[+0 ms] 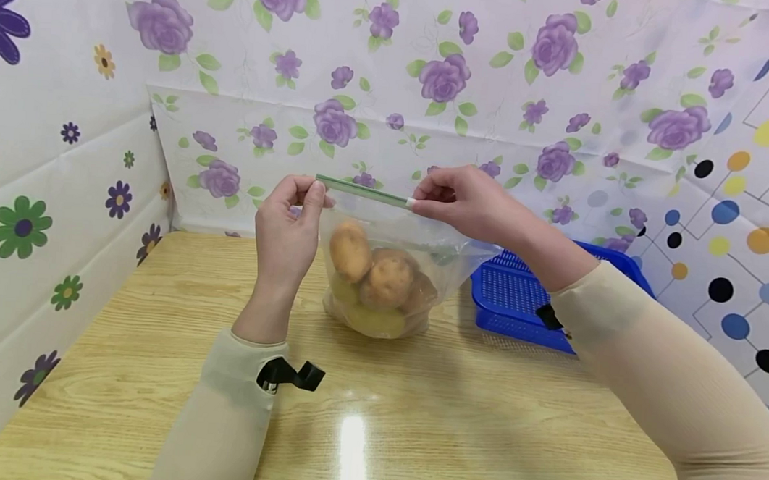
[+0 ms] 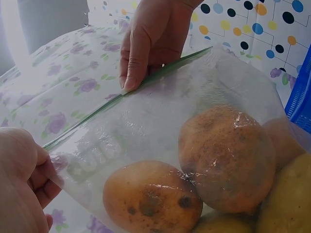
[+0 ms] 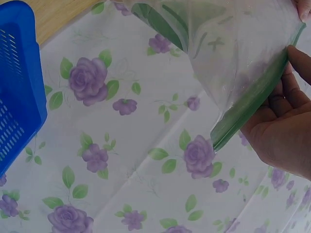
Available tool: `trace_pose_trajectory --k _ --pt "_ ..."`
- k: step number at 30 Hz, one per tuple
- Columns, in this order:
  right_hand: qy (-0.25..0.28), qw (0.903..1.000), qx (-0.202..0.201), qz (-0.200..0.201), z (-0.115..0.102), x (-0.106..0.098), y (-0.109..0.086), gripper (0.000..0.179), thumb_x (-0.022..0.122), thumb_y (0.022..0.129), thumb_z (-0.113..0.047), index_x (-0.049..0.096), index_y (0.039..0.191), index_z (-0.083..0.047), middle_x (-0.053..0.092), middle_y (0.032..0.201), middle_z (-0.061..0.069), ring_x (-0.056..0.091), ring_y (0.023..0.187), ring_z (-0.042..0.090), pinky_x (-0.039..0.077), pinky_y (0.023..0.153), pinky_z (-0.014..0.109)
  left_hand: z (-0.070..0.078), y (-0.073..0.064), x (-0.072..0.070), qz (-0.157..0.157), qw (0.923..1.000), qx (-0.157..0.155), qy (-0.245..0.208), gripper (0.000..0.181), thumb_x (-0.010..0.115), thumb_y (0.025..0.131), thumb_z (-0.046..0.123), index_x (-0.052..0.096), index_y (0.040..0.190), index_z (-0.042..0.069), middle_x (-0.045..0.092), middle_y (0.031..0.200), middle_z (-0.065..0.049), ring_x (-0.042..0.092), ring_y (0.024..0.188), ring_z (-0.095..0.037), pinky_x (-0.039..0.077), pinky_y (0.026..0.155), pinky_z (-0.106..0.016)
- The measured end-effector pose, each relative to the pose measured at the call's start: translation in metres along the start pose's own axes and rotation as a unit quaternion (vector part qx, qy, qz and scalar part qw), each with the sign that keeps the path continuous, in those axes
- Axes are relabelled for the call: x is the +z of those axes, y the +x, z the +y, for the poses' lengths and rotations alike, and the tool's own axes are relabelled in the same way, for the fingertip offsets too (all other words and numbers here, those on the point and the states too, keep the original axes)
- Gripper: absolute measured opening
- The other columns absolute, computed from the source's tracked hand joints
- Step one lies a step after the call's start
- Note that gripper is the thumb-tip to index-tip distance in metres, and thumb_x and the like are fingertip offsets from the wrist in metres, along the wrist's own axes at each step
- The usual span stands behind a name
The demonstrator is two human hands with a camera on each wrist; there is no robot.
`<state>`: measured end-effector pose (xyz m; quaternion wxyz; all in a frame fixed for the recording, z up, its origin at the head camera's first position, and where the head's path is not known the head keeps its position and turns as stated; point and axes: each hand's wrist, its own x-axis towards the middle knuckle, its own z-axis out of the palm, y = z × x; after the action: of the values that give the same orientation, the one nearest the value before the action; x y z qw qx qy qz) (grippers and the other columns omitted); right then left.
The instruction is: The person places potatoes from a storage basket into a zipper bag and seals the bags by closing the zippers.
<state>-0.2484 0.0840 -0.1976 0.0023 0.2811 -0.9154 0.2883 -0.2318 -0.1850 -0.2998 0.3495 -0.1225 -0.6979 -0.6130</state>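
A clear zip bag (image 1: 449, 272) stands on the wooden table with several potatoes (image 1: 390, 278) inside, its green zip strip (image 1: 361, 189) along the top. My left hand (image 1: 289, 224) pinches the strip's left end between thumb and fingers. Farther right along the strip, my right hand (image 1: 468, 201) pinches it with thumb and forefinger. The left wrist view shows the strip running straight between the left hand (image 2: 22, 182) and the right hand (image 2: 155, 46). In the right wrist view, the strip's free end (image 3: 226, 133) sticks out past the right hand (image 3: 286, 111).
A blue plastic basket (image 1: 511, 315) with perforated walls stands right of the bag, partly behind my right forearm. Flower-patterned cloth (image 1: 393, 74) hangs behind the table (image 1: 155, 387). A dotted cloth (image 1: 734, 287) covers the right side. Black wrist mounts (image 1: 292, 374) stick out from the sleeves.
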Motion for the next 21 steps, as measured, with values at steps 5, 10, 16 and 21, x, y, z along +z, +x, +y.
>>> trace_pose_trajectory --k 5,10,16,21 --pt "0.002 1.0000 0.007 -0.002 0.003 -0.002 -0.003 0.015 0.072 0.111 -0.026 0.078 0.112 -0.013 0.071 0.101 0.006 0.059 0.085 0.024 0.048 0.079 0.037 0.000 0.000 0.000 0.002 1.0000 0.000 -0.003 0.022 0.067 0.113 0.020 0.074 0.108 0.000 0.076 0.093 -0.007 0.064 0.089 -0.013 0.035 0.055 -0.023" --pt "0.006 1.0000 0.006 -0.001 0.007 -0.004 -0.005 0.014 0.072 0.110 -0.024 0.078 0.112 -0.012 0.072 0.102 0.007 0.060 0.085 0.023 0.049 0.078 0.035 0.000 0.000 0.001 0.005 1.0000 0.000 -0.005 0.021 0.068 0.113 0.019 0.074 0.108 0.000 0.076 0.093 -0.007 0.066 0.090 -0.014 0.038 0.058 -0.024" --pt "0.001 1.0000 -0.001 0.002 0.009 -0.006 -0.007 0.013 0.073 0.110 -0.024 0.078 0.111 -0.012 0.072 0.102 0.006 0.060 0.086 0.023 0.048 0.077 0.032 0.000 0.001 0.001 0.009 0.9999 0.002 -0.006 0.021 0.067 0.113 0.019 0.074 0.107 0.000 0.077 0.092 -0.009 0.066 0.090 -0.014 0.040 0.060 -0.023" --pt "-0.002 1.0000 -0.002 0.004 0.012 -0.008 -0.009 0.013 0.074 0.110 -0.023 0.078 0.111 -0.011 0.073 0.103 0.007 0.061 0.087 0.023 0.049 0.077 0.031 0.000 0.000 0.000 0.009 0.9999 -0.001 -0.006 0.022 0.067 0.113 0.019 0.074 0.107 -0.001 0.077 0.092 -0.008 0.066 0.090 -0.014 0.037 0.057 -0.022"
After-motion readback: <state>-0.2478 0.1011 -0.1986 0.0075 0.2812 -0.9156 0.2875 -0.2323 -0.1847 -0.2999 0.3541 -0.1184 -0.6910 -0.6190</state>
